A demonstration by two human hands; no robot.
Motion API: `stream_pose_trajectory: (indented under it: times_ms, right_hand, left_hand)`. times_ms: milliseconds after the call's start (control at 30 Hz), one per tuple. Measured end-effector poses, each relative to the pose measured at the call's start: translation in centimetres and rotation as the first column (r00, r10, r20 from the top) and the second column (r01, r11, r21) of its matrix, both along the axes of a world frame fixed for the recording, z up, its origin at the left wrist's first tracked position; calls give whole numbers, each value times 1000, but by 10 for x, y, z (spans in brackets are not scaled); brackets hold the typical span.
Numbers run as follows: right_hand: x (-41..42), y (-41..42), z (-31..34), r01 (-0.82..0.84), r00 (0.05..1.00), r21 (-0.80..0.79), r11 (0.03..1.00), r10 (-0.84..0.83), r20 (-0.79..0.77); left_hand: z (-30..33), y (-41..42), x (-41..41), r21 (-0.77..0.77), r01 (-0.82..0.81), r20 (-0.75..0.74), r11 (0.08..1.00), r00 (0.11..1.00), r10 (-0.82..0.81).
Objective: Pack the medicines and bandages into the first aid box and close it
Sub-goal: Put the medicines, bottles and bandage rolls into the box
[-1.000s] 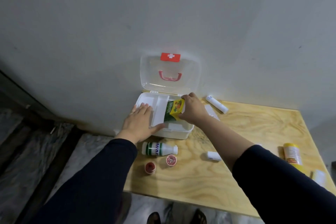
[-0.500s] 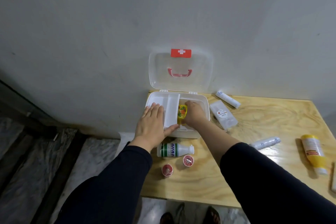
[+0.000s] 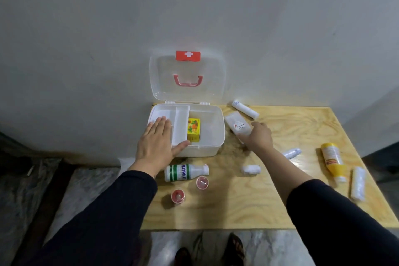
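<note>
The white first aid box (image 3: 212, 134) stands open against the wall, its clear lid (image 3: 164, 75) upright. A yellow medicine carton (image 3: 193, 130) lies inside it beside the white inner tray (image 3: 180, 123). My left hand (image 3: 158, 143) rests flat on the tray and the box's front left rim. My right hand (image 3: 258, 136) lies on the table to the right of the box, touching the near end of a clear gauze packet (image 3: 236, 124); whether it grips the packet is unclear. A green-striped white bottle (image 3: 185, 172) lies in front of the box.
On the plywood table (image 3: 237, 205) lie two small red-rimmed pots (image 3: 178, 196) (image 3: 202, 182), bandage rolls (image 3: 245, 109) (image 3: 250, 169) (image 3: 292, 153) (image 3: 358, 183) and a yellow bottle (image 3: 332, 161). The wall is right behind the box. The table's left edge drops to a marble floor.
My right hand let go of the yellow carton inside the box and moved out to the right onto the gauze packet. The left hand stayed on the tray.
</note>
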State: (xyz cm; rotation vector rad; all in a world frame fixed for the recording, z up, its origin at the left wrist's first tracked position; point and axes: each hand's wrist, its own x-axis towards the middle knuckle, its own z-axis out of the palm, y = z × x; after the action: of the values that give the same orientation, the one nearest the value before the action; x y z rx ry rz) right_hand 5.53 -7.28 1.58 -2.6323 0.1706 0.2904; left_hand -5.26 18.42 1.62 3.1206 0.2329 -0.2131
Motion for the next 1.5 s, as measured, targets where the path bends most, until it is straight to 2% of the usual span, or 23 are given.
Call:
stream_pose_trajectory:
  times_ms: [100,300,467,567,633,767,967,1100,1267,1500]
  right_hand:
    - [-4,-7,-25,38,999,-56,998,-38,-9]
    - [-5,-13,-26,120,989,135,984,-130,73]
    - [-9,-25,7,116,976,312,943,-166,139]
    - [-10,-30,43,18,970,361,932,-103,218]
    - [-11,-29,64,-92,968,320,943,10,249]
    - [-17,-11,91,-323,920,66,944,297,255]
    - [-22,35,92,-462,856,-134,877,480,194]
    - [-22,65,80,-500,847,-178,847,522,103]
    - [-11,87,67,-472,876,-188,861,482,8]
    - [-6,108,45,-447,893,-128,886,449,-8]
  left_hand:
    - [-1,1,0,1,-4,-4,1000,1000,4]
    - [-1,1,0,24,3,-13,1000,1000,-3]
    - [7,-2,-1,14,-1,-16,1000,1000,1]
    - [10,-3,-3,4,0,-12,1000,1000,0]
    - [10,-3,-4,4,-3,-17,1000,1000,3]
    - [11,-3,-3,0,-5,-41,1000,999,5]
    - [12,-3,-2,8,1,-64,1000,998,0]
    - [12,-3,-2,1,-5,-75,1000,997,6]
    - [11,-2,-1,-7,-6,-77,1000,997,5]
    - [12,-3,-1,-2,-4,-66,1000,998,4]
